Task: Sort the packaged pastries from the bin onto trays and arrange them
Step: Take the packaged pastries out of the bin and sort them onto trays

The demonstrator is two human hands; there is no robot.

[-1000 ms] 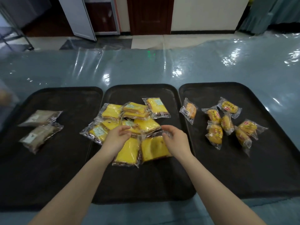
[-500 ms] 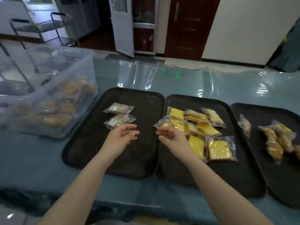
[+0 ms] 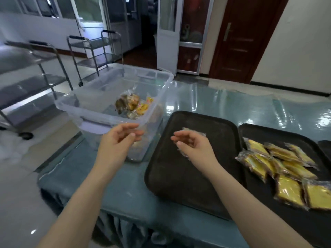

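A clear plastic bin (image 3: 157, 97) stands at the table's left end with several wrapped pastries (image 3: 133, 105) in its right corner. My left hand (image 3: 118, 142) hovers in front of the bin's near rim, fingers loosely curled and holding nothing. My right hand (image 3: 193, 145) hangs over the left black tray (image 3: 172, 185), also relaxed and holding nothing; it hides most of the brownish packets (image 3: 200, 133) lying there. The middle tray (image 3: 286, 136) carries several yellow cake packets (image 3: 279, 167) in a cluster.
The table (image 3: 223, 104) has a glossy teal cover and ends just left of the bin. Metal trolleys (image 3: 89, 51) stand on the floor to the left. A third tray's corner (image 3: 325, 145) shows at the right edge.
Both hands left the yellow packets on the middle tray and moved left, now holding nothing, while my view swung left to the bin. The right tray has almost slid out of sight.
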